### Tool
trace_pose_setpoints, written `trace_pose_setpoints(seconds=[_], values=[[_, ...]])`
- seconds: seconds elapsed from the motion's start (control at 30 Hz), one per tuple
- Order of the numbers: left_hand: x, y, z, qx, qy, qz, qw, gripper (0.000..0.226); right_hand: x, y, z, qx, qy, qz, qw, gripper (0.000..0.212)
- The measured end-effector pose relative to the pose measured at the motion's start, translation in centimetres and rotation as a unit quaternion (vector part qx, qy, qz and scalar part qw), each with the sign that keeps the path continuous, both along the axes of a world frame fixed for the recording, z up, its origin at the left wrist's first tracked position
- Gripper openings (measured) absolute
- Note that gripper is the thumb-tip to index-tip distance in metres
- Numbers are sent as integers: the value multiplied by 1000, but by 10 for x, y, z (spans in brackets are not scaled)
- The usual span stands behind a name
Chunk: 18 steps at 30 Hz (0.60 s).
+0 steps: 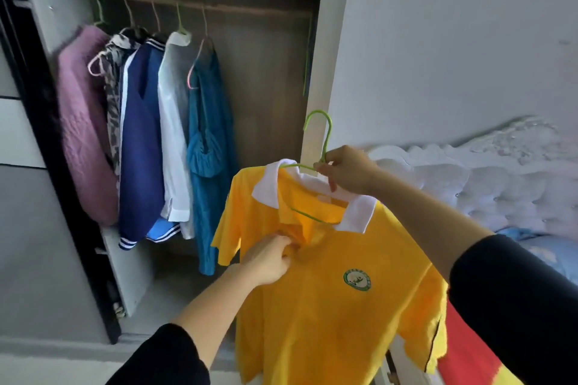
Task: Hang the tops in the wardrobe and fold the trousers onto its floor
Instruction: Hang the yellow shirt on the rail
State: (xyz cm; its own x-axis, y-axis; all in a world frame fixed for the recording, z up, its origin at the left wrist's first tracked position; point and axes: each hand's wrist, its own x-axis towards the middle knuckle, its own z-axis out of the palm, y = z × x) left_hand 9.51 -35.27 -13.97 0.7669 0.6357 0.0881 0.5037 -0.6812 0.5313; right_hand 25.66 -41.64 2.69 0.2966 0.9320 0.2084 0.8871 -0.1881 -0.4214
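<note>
A yellow polo shirt (328,316) with a white collar and a round green badge hangs on a green hanger (325,134). My right hand (347,170) grips that hanger just below its hook, in front of the wardrobe's right edge. My left hand (269,256) pinches the yellow cloth at the shirt's placket, below the collar. The open wardrobe (266,87) has a rail (237,9) near its top, with several tops on hangers at its left: purple, patterned, navy, white and teal (209,147). The right part of the rail is bare.
An empty green hanger (308,53) hangs against the wardrobe's right wall. A dark sliding door frame (56,166) stands at the left. To the right is a bed with a white tufted headboard (500,184), blue bedding and a red and yellow garment (469,350).
</note>
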Motion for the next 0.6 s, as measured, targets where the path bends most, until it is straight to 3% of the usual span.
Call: trace_pose_setpoints(seconds=[0.17,0.4,0.6], values=[[3,80,37,-24,-26,87,996,28,3,70,0,-25,9,38,999,44],[8,201,93,-17,-25,156,987,26,12,180,20,-2,37,37,999,40],[8,275,137,71,-74,185,977,24,5,274,41,57,70,3,996,20]])
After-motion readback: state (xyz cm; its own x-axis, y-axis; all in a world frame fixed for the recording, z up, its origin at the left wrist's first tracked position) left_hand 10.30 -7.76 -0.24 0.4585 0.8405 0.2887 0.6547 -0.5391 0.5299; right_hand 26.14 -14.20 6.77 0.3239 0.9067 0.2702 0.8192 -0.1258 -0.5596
